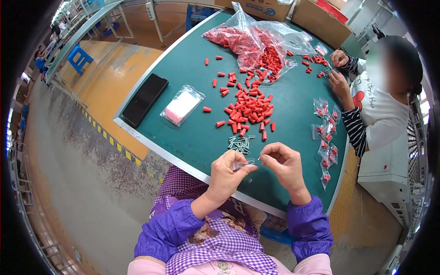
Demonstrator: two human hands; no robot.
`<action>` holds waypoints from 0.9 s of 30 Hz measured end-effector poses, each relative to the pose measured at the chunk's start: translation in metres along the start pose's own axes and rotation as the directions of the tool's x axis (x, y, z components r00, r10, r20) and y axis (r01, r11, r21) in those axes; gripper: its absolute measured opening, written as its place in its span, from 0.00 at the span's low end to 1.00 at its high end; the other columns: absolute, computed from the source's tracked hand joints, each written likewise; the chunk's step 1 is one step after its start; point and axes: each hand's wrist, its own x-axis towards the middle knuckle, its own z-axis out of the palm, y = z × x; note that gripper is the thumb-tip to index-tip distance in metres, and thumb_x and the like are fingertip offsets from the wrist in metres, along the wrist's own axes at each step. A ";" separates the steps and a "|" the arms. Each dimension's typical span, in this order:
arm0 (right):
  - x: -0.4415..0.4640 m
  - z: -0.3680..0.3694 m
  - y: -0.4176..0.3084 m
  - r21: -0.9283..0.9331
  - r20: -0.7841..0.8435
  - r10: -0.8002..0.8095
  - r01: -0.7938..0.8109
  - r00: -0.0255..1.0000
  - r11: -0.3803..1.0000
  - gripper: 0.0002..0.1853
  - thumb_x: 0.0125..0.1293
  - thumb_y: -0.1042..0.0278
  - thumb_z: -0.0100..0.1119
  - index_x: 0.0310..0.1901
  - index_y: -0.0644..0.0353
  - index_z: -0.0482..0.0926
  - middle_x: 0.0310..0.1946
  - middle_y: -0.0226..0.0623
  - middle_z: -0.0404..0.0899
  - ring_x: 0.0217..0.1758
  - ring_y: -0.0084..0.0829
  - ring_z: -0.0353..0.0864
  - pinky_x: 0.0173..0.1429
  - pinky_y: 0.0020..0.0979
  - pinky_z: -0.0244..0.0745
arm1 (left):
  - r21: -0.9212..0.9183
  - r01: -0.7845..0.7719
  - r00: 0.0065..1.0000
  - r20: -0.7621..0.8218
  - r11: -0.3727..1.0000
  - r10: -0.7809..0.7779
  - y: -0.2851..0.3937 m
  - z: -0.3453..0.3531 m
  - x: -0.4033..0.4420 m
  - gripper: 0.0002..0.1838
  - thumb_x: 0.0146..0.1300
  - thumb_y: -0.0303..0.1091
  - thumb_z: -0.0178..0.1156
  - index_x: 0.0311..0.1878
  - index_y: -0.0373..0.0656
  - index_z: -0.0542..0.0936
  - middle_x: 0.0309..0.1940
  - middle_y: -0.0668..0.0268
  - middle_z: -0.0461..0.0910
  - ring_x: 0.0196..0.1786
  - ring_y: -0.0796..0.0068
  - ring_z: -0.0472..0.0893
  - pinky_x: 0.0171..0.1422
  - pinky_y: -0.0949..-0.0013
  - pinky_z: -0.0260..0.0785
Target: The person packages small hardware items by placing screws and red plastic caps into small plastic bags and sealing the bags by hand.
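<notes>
My left hand (224, 174) is closed on a small clear plastic bag (246, 163), pinched between thumb and fingers near the table's front edge. Just to the right, my right hand (285, 167) is closed in a pinch; a tiny pale tip shows at its fingertips, too small to name. Beyond both hands lies a little pile of silver screws (239, 145). Behind the screws spreads a heap of red tapered caps (250, 108), with several loose ones around it.
A large clear bag of red caps (243, 39) lies at the back of the green table (183, 137). At left are a black phone (145, 100) and a packet of clear bags (182, 104). Filled small bags (326, 142) line the right side, where a co-worker (376, 101) handles parts.
</notes>
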 end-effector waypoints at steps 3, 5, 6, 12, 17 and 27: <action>-0.006 0.008 0.004 0.155 -0.047 -0.131 0.137 0.990 0.978 0.06 0.59 0.79 0.62 0.38 0.65 0.78 0.36 0.32 0.77 0.39 0.19 0.76 0.45 0.21 0.71 | -0.051 0.071 0.997 0.026 0.996 -0.070 -0.005 0.008 0.002 0.11 0.51 0.25 0.71 0.31 0.37 0.76 0.26 0.71 0.77 0.28 0.88 0.72 0.30 0.80 0.66; -0.006 0.011 0.006 0.068 -0.093 -0.251 0.258 0.963 0.964 0.06 0.59 0.79 0.62 0.38 0.65 0.78 0.36 0.32 0.77 0.41 0.19 0.74 0.46 0.22 0.70 | -0.076 0.043 0.999 0.011 0.996 -0.042 -0.006 0.012 0.002 0.10 0.51 0.25 0.71 0.31 0.37 0.77 0.26 0.71 0.77 0.27 0.89 0.72 0.29 0.80 0.66; -0.006 0.012 0.008 0.042 -0.109 -0.247 0.253 0.963 0.967 0.06 0.58 0.78 0.63 0.36 0.65 0.78 0.36 0.33 0.77 0.41 0.23 0.75 0.46 0.25 0.70 | -0.035 0.038 0.999 0.015 0.999 -0.038 -0.005 0.013 0.003 0.10 0.52 0.25 0.70 0.32 0.37 0.77 0.26 0.71 0.77 0.28 0.88 0.73 0.30 0.79 0.67; -0.007 0.009 0.001 -0.431 0.045 -0.417 0.394 0.908 0.812 0.11 0.53 0.76 0.66 0.39 0.60 0.81 0.37 0.36 0.77 0.42 0.36 0.76 0.47 0.32 0.71 | 0.073 -0.052 0.999 0.011 0.996 0.052 0.005 0.012 0.005 0.10 0.51 0.25 0.69 0.35 0.36 0.78 0.28 0.67 0.78 0.31 0.82 0.76 0.35 0.76 0.70; -0.011 0.008 -0.014 -0.549 0.100 -0.495 0.463 0.863 0.696 0.12 0.53 0.76 0.66 0.41 0.60 0.81 0.38 0.37 0.78 0.43 0.36 0.76 0.45 0.33 0.72 | 0.117 -0.169 0.986 0.007 0.979 0.169 0.002 0.014 0.007 0.10 0.52 0.25 0.69 0.36 0.36 0.78 0.31 0.66 0.80 0.34 0.80 0.78 0.38 0.75 0.72; 0.039 -0.010 0.017 -0.786 -0.142 -0.484 0.199 0.863 0.585 0.28 0.48 0.65 0.73 0.51 0.61 0.73 0.53 0.47 0.68 0.51 0.46 0.73 0.51 0.40 0.72 | -0.184 0.030 0.999 0.048 0.982 -0.022 -0.001 0.022 0.008 0.11 0.55 0.24 0.68 0.41 0.35 0.79 0.37 0.63 0.82 0.40 0.80 0.81 0.44 0.76 0.75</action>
